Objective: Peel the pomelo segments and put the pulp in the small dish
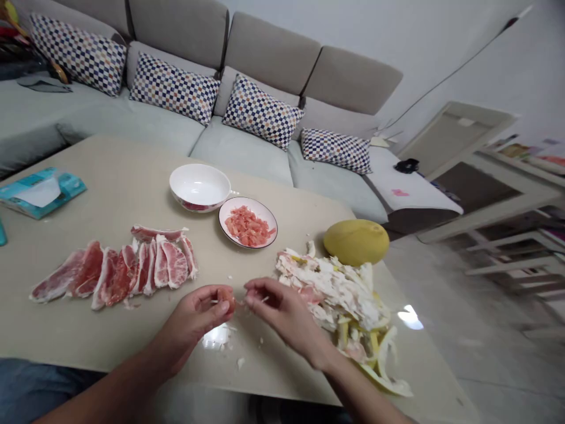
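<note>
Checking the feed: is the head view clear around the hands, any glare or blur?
Head view: left hand and right hand look fairly sharp; glare marks the table below the left hand; the shelves at right are blurred, stretched.

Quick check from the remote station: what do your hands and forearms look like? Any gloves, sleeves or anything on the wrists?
The bare left hand and bare right hand wear no gloves, rings or watch that I can see. The bare forearms show no sleeves. Blue denim-like trousers appear at lower left.
</note>
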`<state>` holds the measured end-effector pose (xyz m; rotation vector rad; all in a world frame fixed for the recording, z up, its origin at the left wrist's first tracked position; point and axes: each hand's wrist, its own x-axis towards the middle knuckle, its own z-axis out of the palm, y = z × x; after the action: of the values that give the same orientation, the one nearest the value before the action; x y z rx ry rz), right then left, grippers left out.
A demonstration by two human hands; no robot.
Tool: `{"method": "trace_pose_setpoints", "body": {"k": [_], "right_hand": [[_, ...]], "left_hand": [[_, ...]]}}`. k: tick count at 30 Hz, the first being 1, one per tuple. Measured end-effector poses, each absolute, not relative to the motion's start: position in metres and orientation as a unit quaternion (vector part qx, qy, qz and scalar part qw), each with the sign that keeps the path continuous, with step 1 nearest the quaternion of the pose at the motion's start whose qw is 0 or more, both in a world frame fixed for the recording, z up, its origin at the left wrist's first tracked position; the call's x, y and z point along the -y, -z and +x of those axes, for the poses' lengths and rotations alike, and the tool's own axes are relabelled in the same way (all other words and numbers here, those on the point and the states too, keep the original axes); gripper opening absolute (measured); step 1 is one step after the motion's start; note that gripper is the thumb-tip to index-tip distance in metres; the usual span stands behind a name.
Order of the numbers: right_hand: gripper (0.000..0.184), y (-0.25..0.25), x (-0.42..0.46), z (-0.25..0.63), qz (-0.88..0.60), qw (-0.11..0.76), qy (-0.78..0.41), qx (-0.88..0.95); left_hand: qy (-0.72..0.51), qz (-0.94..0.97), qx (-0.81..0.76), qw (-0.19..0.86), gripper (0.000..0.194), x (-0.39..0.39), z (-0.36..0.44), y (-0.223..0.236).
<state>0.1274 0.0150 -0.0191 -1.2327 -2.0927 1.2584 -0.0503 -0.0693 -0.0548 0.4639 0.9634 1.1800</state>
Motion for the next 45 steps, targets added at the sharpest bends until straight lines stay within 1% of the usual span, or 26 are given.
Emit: {"method": "trace_pose_setpoints", "body": {"k": [2,4,7,9,12,17,21,26,31,35,37,42,45], "right_hand": [[0.025,0.022,0.009,0.129,-0.444,0.194,-0.492,0.724],[0.028,0.025,0.021,0.129,-0.446,0.205,-0.497,0.715],[0.021,0.024,0.023,0.129,-0.444,0.218,-0.478,0.725],[0.018,0.022,0.02,0.129,-0.447,0.212,-0.493,0.716],[0.018,0.021,0.018,0.129,-0.451,0.202,-0.534,0.687],[0.025,0.022,0.018,0.131,-0.451,0.182,-0.602,0.633],[0.029,0.02,0.016,0.131,-0.442,0.17,-0.663,0.58],[0.033,0.02,0.01,0.135,-0.43,0.157,-0.712,0.532],[0.033,0.021,0.01,0.136,-0.429,0.149,-0.713,0.535],[0.032,0.021,0.015,0.133,-0.442,0.17,-0.651,0.593],[0.031,0.021,0.016,0.132,-0.445,0.178,-0.64,0.601],[0.033,0.022,0.01,0.135,-0.422,0.172,-0.723,0.519],[0.035,0.023,0.005,0.138,-0.408,0.179,-0.749,0.49]], "left_hand": [[-0.523,0.246,-0.429,0.694,0.026,0.071,-0.045,0.054],[-0.517,0.274,-0.424,0.691,0.022,0.073,-0.04,0.054],[-0.516,0.293,-0.417,0.688,0.016,0.074,-0.039,0.054],[-0.515,0.299,-0.417,0.687,0.015,0.074,-0.039,0.056],[-0.505,0.301,-0.429,0.686,0.015,0.074,-0.041,0.058],[-0.493,0.31,-0.44,0.684,0.017,0.074,-0.042,0.059],[-0.488,0.309,-0.425,0.697,0.016,0.073,-0.043,0.058],[-0.48,0.3,-0.408,0.716,0.017,0.072,-0.045,0.053],[-0.485,0.289,-0.411,0.716,0.018,0.071,-0.045,0.055],[-0.498,0.286,-0.415,0.706,0.018,0.071,-0.044,0.057],[-0.498,0.287,-0.412,0.707,0.018,0.071,-0.044,0.056],[-0.487,0.267,-0.407,0.725,0.017,0.07,-0.047,0.054],[-0.481,0.236,-0.389,0.75,0.016,0.07,-0.049,0.053]]}}
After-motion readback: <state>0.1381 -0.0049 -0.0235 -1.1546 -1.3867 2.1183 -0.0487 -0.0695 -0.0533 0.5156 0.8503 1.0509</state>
